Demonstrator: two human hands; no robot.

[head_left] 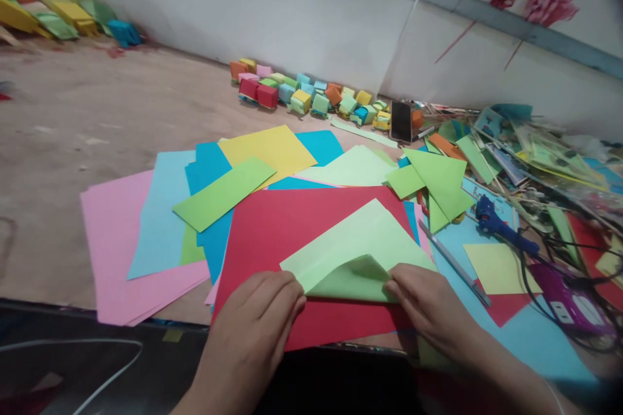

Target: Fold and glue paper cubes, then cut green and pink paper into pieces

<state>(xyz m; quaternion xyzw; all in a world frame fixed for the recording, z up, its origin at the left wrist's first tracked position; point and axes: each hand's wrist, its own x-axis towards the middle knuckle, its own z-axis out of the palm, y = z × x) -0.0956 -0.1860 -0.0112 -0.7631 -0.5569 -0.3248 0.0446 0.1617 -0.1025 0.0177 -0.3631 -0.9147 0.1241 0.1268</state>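
Note:
A light green sheet of paper (363, 233) lies on a red sheet (263, 227), its near edge folded up with the middle of the flap bulging. My left hand (265, 311) pinches the near left corner of the green sheet. At the near right side, my right hand (426, 298) pinches the other end of the flap between thumb and fingers. Under the red sheet spread blue, pink (121, 233) and yellow sheets (272, 149). A narrow green strip (224, 194) rests on them at the left.
Right of my hands lie a metal-bladed cutter (455, 262), a blue glue gun (506, 227) with a cable, a purple device (569, 298) and paper scraps. Small folded paper blocks (302, 94) and a phone (401, 121) stand near the wall. The table edge runs close in front.

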